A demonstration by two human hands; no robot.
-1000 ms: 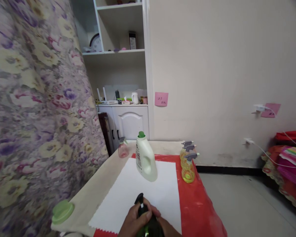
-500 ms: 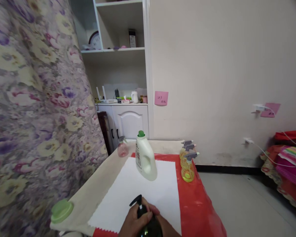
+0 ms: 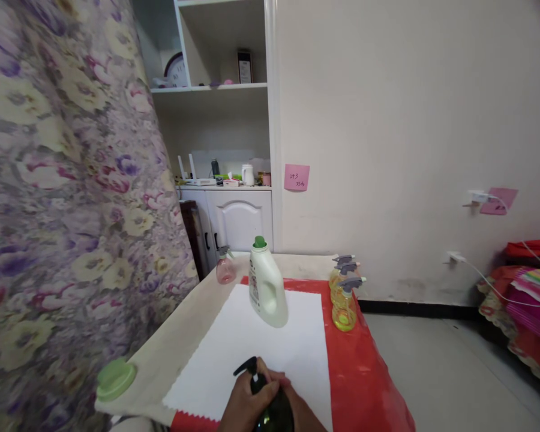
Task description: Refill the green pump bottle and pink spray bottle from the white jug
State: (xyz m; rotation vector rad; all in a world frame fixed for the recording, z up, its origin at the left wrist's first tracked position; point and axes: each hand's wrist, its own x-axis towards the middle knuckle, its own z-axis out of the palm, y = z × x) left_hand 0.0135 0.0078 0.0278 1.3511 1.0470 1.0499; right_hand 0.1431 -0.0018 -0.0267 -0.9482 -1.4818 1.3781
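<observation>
A dark pump bottle [image 3: 276, 414] with a black pump head stands at the lower middle, its lower part cut off by the picture's edge. My left hand [image 3: 245, 401] is closed around its neck from the left, thumb across the front. From the right, my right hand [image 3: 297, 403] closes on the same bottle near the shoulder; its fingers are partly hidden behind it. The pump's spout points left. Beyond my hands, a pale green detergent jug [image 3: 269, 294] with an open-looking neck and green top stands upright on a white sheet [image 3: 297, 354].
Several spray bottles [image 3: 344, 309] with yellow liquid line the table's right side, on a red cover [image 3: 364, 372]. A pink spray bottle [image 3: 225, 269] stands at the back left. A green lid [image 3: 116, 379] lies at the left front edge. A floral curtain [image 3: 81, 210] hangs on the left.
The view has shifted very slightly, so things sit a little further right. My hands keep their hold on the pump bottle, with hardly any movement.
</observation>
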